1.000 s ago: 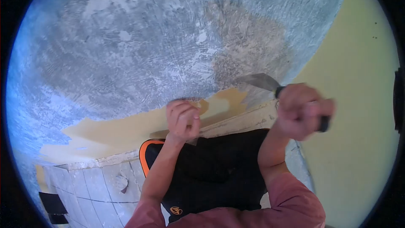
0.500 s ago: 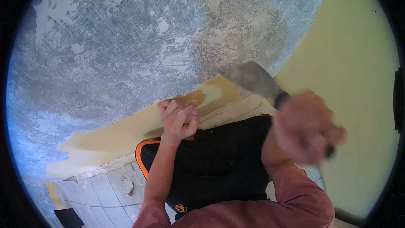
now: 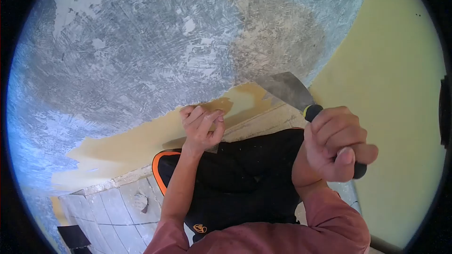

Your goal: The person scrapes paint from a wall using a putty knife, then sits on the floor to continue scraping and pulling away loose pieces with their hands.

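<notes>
My right hand point(image 3: 340, 143) is closed round the black handle of a putty knife point(image 3: 288, 89). Its wide metal blade points up and left, with the edge at the border between bare grey plaster and yellow paint. My left hand point(image 3: 202, 126) is beside the low strip of yellow paint point(image 3: 136, 142), fingers curled and knuckles close to the wall; I cannot tell whether anything is inside them. Above both hands spreads the scraped grey wall point(image 3: 146, 61), which has white flecks and a brownish patch point(image 3: 282, 37) toward the right.
A yellow wall point(image 3: 386, 80) meets the scraped one at a corner on the right. Light floor tiles point(image 3: 113, 211) lie at lower left, with a small flake point(image 3: 141, 202) and a dark flat piece point(image 3: 73, 236) on them. My black-trousered legs point(image 3: 235, 183) are bent close to the wall.
The view has shifted slightly. The putty knife's blade has moved a little right and down across the view, still in my right hand, which is now less blurred. My left hand stays curled near the wall.
</notes>
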